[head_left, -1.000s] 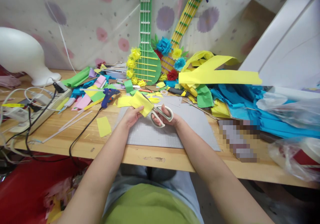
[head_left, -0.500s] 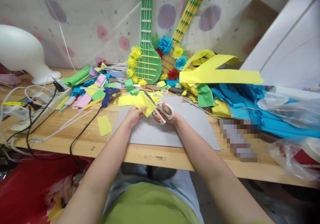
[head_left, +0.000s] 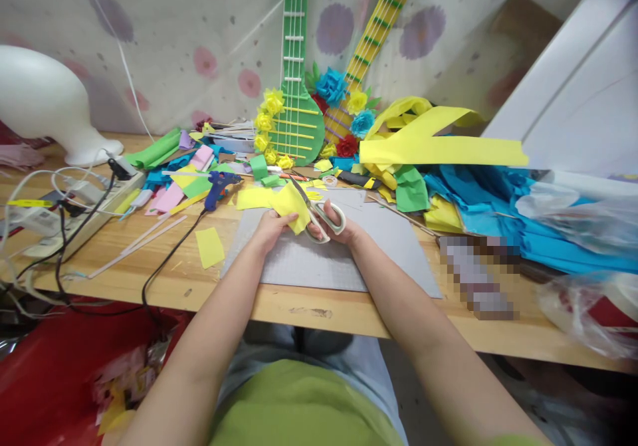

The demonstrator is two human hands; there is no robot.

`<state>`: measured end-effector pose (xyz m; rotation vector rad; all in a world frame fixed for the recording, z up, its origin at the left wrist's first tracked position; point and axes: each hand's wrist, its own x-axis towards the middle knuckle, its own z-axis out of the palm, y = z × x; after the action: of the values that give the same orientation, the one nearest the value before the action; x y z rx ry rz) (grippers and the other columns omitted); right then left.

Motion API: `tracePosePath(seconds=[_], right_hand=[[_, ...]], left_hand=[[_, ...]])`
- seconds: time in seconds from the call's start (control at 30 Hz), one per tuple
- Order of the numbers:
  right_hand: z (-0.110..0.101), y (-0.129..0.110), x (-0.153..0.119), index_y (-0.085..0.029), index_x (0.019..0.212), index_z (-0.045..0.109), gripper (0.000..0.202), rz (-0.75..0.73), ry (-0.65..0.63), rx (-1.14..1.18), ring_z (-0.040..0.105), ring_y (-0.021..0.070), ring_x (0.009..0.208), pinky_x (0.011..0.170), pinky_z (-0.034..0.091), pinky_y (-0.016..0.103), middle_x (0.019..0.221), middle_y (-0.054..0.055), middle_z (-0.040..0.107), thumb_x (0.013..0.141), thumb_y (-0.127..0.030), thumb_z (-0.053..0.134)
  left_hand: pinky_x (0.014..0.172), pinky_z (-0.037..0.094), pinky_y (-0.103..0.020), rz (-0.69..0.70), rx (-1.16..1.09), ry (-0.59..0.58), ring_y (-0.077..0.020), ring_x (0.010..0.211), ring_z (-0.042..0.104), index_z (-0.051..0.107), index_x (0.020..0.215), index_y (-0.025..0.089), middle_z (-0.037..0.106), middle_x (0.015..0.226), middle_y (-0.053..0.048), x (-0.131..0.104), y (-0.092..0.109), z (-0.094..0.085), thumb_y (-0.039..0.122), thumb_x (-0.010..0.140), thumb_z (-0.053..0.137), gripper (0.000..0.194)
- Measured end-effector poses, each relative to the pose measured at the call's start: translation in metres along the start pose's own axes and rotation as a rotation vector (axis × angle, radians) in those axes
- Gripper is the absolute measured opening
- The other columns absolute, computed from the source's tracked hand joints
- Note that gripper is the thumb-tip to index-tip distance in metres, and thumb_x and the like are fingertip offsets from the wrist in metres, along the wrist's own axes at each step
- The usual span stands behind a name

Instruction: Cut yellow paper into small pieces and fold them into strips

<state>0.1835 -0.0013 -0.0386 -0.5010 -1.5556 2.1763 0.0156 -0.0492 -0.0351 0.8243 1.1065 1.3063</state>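
My left hand [head_left: 272, 228] pinches a small yellow paper piece [head_left: 292, 208] between thumb and fingers above the grey board. My right hand [head_left: 339, 223] has its fingers through the handles of the white-handled scissors [head_left: 319, 221]. Their dark blades lie at the right edge of the held paper, pointing up and left. A yellow strip [head_left: 254, 198] lies on the worktop just behind my left hand. Another yellow rectangle [head_left: 210, 247] rests on the wood to the left of the grey board [head_left: 393, 253].
A blue glue gun [head_left: 218, 189] with its black cable lies left, beside coloured scraps and a power strip [head_left: 84, 223]. Behind stand a green paper guitar [head_left: 299, 130] and a yellow one. Blue paper [head_left: 548, 233] and plastic bags fill the right side.
The scissor handles have come slightly closer together, and the yellow paper's edge by the blades has changed shape a little. The view has shifted slightly.
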Motion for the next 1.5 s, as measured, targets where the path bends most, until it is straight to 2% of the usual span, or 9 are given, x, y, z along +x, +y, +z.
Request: tracePosePath(seconds=[0.3, 0.47, 0.57, 0.7, 1.0, 1.13, 1.3, 1.4, 1.5], right_hand=[[-0.004, -0.007, -0.004, -0.017, 0.078, 0.052, 0.068, -0.107, 0.143, -0.114, 0.037, 0.0060, 0.041, 0.040, 0.030, 0.019, 0.050, -0.006, 0.040, 0.059, -0.081, 0.043], [-0.035, -0.034, -0.034, -0.017, 0.083, 0.055, 0.046, -0.091, 0.818, -0.724, 0.051, 0.0127, 0.058, 0.054, 0.040, 0.025, 0.067, 0.002, 0.054, 0.069, -0.061, 0.056], [-0.062, -0.041, -0.058, -0.016, 0.089, 0.061, 0.030, 0.251, 1.096, -1.287, 0.057, 0.0204, 0.075, 0.065, 0.042, 0.031, 0.080, 0.009, 0.061, 0.075, -0.042, 0.055], [-0.088, -0.039, -0.077, -0.013, 0.089, 0.063, 0.023, 0.435, 1.082, -1.489, 0.058, 0.0256, 0.087, 0.071, 0.043, 0.034, 0.090, 0.014, 0.062, 0.075, -0.028, 0.054], [-0.080, -0.051, -0.068, -0.012, 0.097, 0.058, 0.033, 0.297, 1.068, -1.483, 0.053, 0.0287, 0.099, 0.083, 0.042, 0.039, 0.100, 0.016, 0.060, 0.066, -0.022, 0.060], [-0.043, -0.060, -0.041, -0.017, 0.116, 0.045, 0.053, 0.027, 0.809, -1.032, 0.057, 0.0187, 0.090, 0.079, 0.047, 0.034, 0.111, 0.011, 0.057, 0.069, -0.036, 0.061], [-0.009, -0.048, -0.008, -0.019, 0.117, 0.044, 0.063, 0.080, 0.389, -0.552, 0.059, 0.0126, 0.077, 0.068, 0.047, 0.025, 0.091, 0.003, 0.061, 0.061, -0.032, 0.069], [-0.007, -0.030, 0.001, -0.017, 0.099, 0.051, 0.046, 0.120, 0.448, -0.481, 0.057, 0.0114, 0.064, 0.059, 0.044, 0.023, 0.070, -0.002, 0.058, 0.058, -0.024, 0.069], [-0.009, -0.013, 0.004, -0.018, 0.090, 0.050, 0.035, 0.100, 0.717, -0.483, 0.055, 0.0104, 0.059, 0.058, 0.043, 0.023, 0.064, -0.004, 0.055, 0.059, -0.019, 0.066]], left_hand=[[0.072, 0.053, -0.033, -0.003, -0.005, -0.006, -0.0227, 0.080, 0.066, 0.065, 0.087, 0.011, 0.071, 0.087, -0.010, 0.002, 0.000, -0.001, 0.027, 0.047, 0.079, 0.045], [0.068, 0.052, -0.030, 0.005, -0.047, 0.067, -0.0214, 0.080, 0.066, 0.064, 0.086, 0.011, 0.070, 0.090, -0.010, 0.002, 0.002, -0.004, 0.022, 0.049, 0.076, 0.040], [0.066, 0.052, -0.030, 0.026, -0.053, 0.122, -0.0218, 0.080, 0.065, 0.063, 0.085, 0.010, 0.070, 0.090, -0.011, 0.004, 0.003, -0.006, 0.022, 0.048, 0.075, 0.040], [0.068, 0.051, -0.031, 0.072, -0.025, 0.203, -0.0231, 0.080, 0.065, 0.062, 0.082, 0.010, 0.070, 0.086, -0.010, 0.007, 0.002, -0.006, 0.021, 0.044, 0.076, 0.042], [0.073, 0.049, -0.035, 0.105, 0.194, 0.159, -0.0218, 0.077, 0.064, 0.060, 0.087, 0.012, 0.069, 0.084, -0.008, 0.019, 0.000, -0.006, 0.023, 0.046, 0.071, 0.045], [0.068, 0.049, -0.031, 0.044, 0.573, -0.151, -0.0209, 0.075, 0.063, 0.062, 0.092, 0.013, 0.068, 0.085, -0.005, 0.018, 0.020, 0.002, 0.017, 0.049, 0.064, 0.043], [0.063, 0.046, -0.025, -0.011, 0.962, -0.456, -0.0188, 0.070, 0.062, 0.066, 0.089, 0.020, 0.067, 0.077, 0.002, 0.016, 0.052, 0.011, 0.011, 0.048, 0.061, 0.042], [0.061, 0.046, -0.025, -0.021, 0.919, -0.339, -0.0187, 0.062, 0.061, 0.067, 0.074, 0.018, 0.064, 0.064, 0.002, 0.024, 0.056, 0.008, 0.006, 0.043, 0.063, 0.034], [0.062, 0.047, -0.026, -0.019, 0.783, -0.227, -0.0191, 0.060, 0.060, 0.065, 0.070, 0.017, 0.061, 0.058, 0.000, 0.034, 0.047, -0.001, 0.003, 0.041, 0.066, 0.031]])
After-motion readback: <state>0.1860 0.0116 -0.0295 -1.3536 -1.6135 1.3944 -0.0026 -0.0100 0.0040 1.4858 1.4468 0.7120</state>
